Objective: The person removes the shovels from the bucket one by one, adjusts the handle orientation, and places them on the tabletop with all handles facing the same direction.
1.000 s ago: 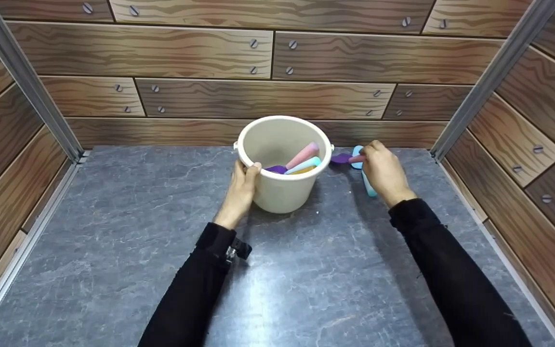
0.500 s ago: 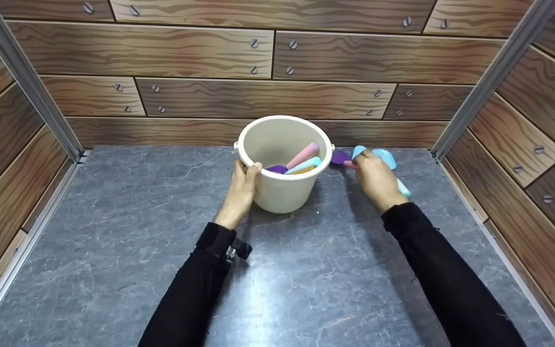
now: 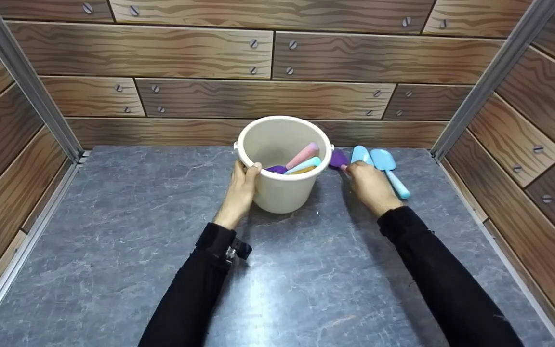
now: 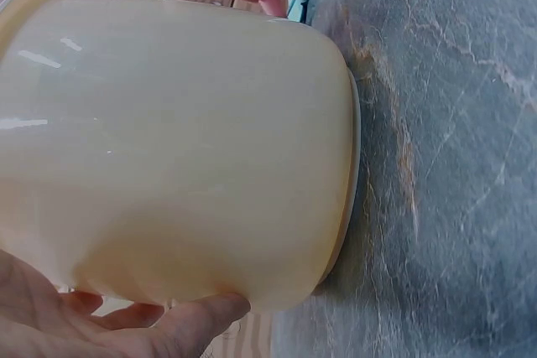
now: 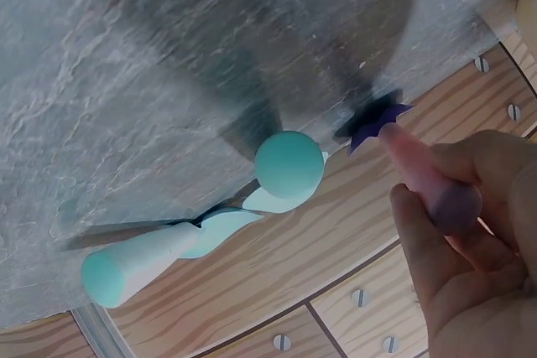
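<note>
My left hand holds the side of a cream bucket, thumb at the rim. In the left wrist view its fingers lie along the bucket's outer wall. Inside the bucket show a pink handle, a light-blue handle, an orange piece and a purple part. To the bucket's right, my right hand pinches the pink handle of a toy shovel with a purple blade. The blade is down at the floor. Beside that hand lies a light-blue toy shovel, its handle hidden by the hand in the head view.
Another light-blue shovel with a teal handle lies farther right on the grey marbled floor. Wood-patterned walls with metal corner strips enclose the back and both sides.
My right hand has moved down and left with the pink-handled shovel, uncovering the light-blue shovels behind it. The left hand and bucket have stayed in place.
</note>
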Demonstrator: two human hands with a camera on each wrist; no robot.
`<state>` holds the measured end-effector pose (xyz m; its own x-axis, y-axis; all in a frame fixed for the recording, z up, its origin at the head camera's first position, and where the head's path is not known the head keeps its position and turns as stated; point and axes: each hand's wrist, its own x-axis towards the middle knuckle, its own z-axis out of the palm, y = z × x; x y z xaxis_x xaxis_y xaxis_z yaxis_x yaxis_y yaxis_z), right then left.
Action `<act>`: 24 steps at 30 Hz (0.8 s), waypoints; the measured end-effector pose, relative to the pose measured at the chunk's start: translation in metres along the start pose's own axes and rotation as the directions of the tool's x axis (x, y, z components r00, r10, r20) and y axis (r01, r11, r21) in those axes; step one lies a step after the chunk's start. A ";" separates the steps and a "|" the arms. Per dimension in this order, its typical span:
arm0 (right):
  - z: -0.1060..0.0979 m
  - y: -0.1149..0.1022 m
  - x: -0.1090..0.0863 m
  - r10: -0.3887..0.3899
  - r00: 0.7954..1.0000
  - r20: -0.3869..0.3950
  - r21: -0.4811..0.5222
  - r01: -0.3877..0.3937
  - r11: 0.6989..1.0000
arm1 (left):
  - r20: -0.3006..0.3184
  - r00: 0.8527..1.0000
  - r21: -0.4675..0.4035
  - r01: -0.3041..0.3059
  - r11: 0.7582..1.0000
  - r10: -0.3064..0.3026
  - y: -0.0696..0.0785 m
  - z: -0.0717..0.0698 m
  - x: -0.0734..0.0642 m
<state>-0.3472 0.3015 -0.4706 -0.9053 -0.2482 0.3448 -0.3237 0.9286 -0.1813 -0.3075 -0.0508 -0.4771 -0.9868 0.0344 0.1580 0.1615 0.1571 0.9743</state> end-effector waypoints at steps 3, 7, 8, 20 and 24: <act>0.002 -0.001 -0.001 -0.014 1.000 0.012 -0.012 0.014 1.000 | 0.000 1.000 -0.004 -0.002 1.000 0.002 -0.001 0.000 0.000; 0.004 -0.002 -0.003 -0.023 0.999 0.035 -0.014 0.024 1.000 | 0.003 1.000 -0.004 0.004 1.000 -0.004 -0.001 0.000 0.000; 0.005 -0.002 -0.003 -0.022 0.999 0.040 -0.013 0.022 1.000 | 0.005 1.000 -0.004 0.006 1.000 -0.006 -0.001 0.000 0.000; 0.014 -0.010 -0.002 -0.082 0.996 0.035 -0.007 0.083 0.997 | -0.010 1.000 0.007 -0.002 1.000 0.002 -0.001 0.000 0.001; 0.017 -0.013 -0.003 -0.093 0.995 0.024 0.014 0.093 0.996 | -0.004 1.000 0.008 0.009 1.000 -0.009 -0.001 0.000 0.000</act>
<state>-0.3444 0.2855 -0.4849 -0.8776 -0.3402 0.3376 -0.4102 0.8975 -0.1618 -0.3080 -0.0508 -0.4777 -0.9883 0.0293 0.1495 0.1523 0.1653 0.9744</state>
